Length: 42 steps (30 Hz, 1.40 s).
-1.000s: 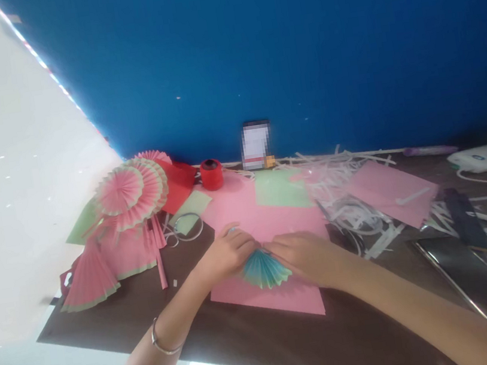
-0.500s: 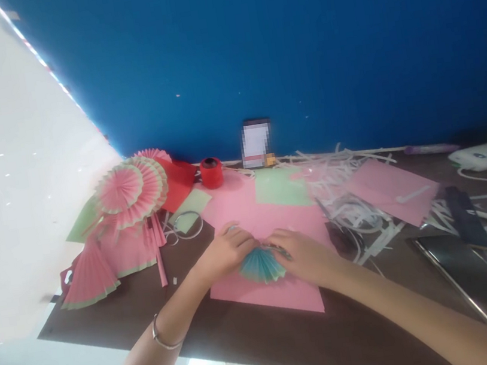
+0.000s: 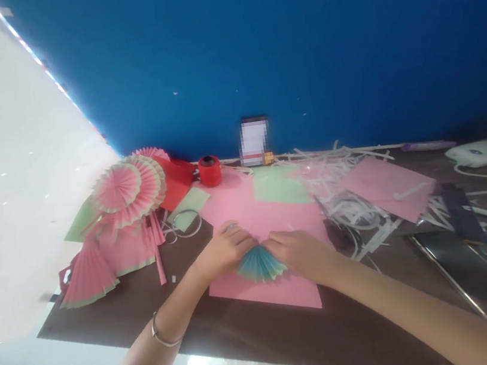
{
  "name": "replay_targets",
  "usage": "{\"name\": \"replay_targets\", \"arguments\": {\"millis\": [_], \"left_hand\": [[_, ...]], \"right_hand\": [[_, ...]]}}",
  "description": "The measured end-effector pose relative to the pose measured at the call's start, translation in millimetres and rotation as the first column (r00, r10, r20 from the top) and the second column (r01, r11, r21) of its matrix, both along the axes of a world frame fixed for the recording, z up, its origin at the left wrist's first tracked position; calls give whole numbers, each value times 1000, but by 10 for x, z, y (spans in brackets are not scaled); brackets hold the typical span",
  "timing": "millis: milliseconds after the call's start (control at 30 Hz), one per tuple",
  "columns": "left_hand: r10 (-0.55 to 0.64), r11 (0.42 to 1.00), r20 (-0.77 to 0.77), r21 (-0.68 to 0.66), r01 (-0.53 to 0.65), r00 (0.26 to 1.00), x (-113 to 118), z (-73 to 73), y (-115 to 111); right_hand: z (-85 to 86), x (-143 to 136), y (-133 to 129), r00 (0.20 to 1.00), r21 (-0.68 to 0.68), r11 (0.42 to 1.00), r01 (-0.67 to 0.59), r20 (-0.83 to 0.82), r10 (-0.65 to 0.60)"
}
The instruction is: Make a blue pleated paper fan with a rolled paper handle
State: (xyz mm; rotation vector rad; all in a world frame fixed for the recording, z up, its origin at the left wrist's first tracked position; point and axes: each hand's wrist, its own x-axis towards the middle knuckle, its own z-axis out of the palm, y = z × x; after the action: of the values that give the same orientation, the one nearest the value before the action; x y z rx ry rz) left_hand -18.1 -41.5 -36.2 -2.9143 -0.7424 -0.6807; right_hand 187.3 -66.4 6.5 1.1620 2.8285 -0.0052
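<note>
A small pleated blue-green paper fan (image 3: 259,264) lies spread on a pink paper sheet (image 3: 257,217) on the dark table. My left hand (image 3: 226,249) pinches the fan's upper left edge. My right hand (image 3: 301,251) pinches its upper right edge, so both hands meet at the fan's folded top. A thin bangle circles my left wrist.
Finished pink pleated rosettes and fans (image 3: 129,189) pile up at the left. A red spool (image 3: 210,170) stands by the blue wall. Green sheets (image 3: 279,185), another pink sheet (image 3: 387,187), white paper strips (image 3: 356,212), scissors (image 3: 336,231) and a white device (image 3: 486,151) lie to the right.
Both hands have stayed on the fan with small shifts of the fingers. The view has drifted slightly.
</note>
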Motion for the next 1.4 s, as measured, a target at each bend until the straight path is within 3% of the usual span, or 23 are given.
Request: {"name": "replay_targets", "arguments": {"millis": [333,467,600,833,1167,1400], "left_hand": [[-10,991,-87,-136,-2,996,-23,-65,18],[-25,975,-76,-224,7,997,-7,-57,30],[-30,951,-51,-307,13,998,-1,-21,36],[-44,939,-91,-345,10,995,-23,23,41],[-37,963,-207,-268,-20,978,-2,101,-9],[-36,975,-283,-220,-29,959,13,121,-35]], "right_hand": [[-144,30,68,995,-41,994,-97,-15,96],[-243,59,102,979,-122,980,-156,-150,137],[-357,100,117,949,-178,978,-109,-310,49],[-548,153,27,866,-155,973,-171,-495,73],[-564,123,-177,848,-325,939,108,-463,-258],[-489,-59,-331,796,-406,857,316,-378,-472]]}}
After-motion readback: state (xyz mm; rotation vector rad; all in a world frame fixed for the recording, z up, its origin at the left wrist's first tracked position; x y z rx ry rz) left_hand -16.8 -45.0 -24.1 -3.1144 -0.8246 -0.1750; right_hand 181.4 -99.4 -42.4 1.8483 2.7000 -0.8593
